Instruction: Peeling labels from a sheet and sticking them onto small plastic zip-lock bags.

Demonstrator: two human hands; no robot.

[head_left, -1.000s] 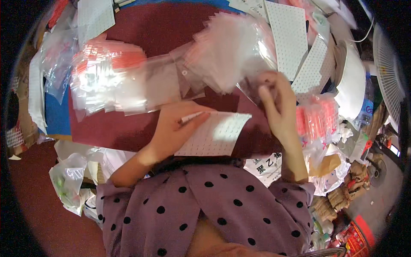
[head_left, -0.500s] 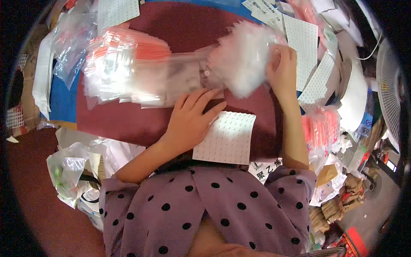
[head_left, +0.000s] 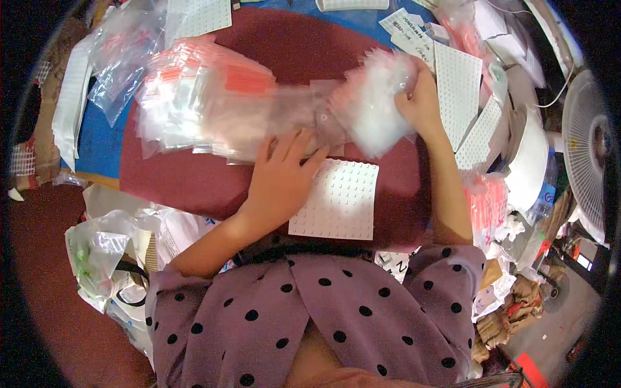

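Note:
A fanned row of clear zip bags with red-orange edges point(head_left: 213, 103) lies across the dark red cloth point(head_left: 187, 184). On its right end rests my left hand point(head_left: 281, 174), fingers spread and laid on the bags, gripping nothing. My right hand point(head_left: 424, 103) pinches the right edge of a stack of clear plastic bags point(head_left: 378, 107), raised at a slant beside the row. Between the two, a small pale round piece point(head_left: 324, 118) shows on a bag. Just below my left fingers lies a white sheet with rows of small raised dots point(head_left: 339, 204).
More dotted white sheets point(head_left: 456, 94) lie at the right, with a bundle of red-edged bags point(head_left: 486, 207) below. A white fan point(head_left: 585, 152) and a plastic bottle point(head_left: 544, 197) stand at far right. Crumpled clear bags point(head_left: 119, 77) lie at upper left.
The view has shifted slightly. The stack in my right hand has turned a little more upright and stays gripped. My left hand remains on the row of bags.

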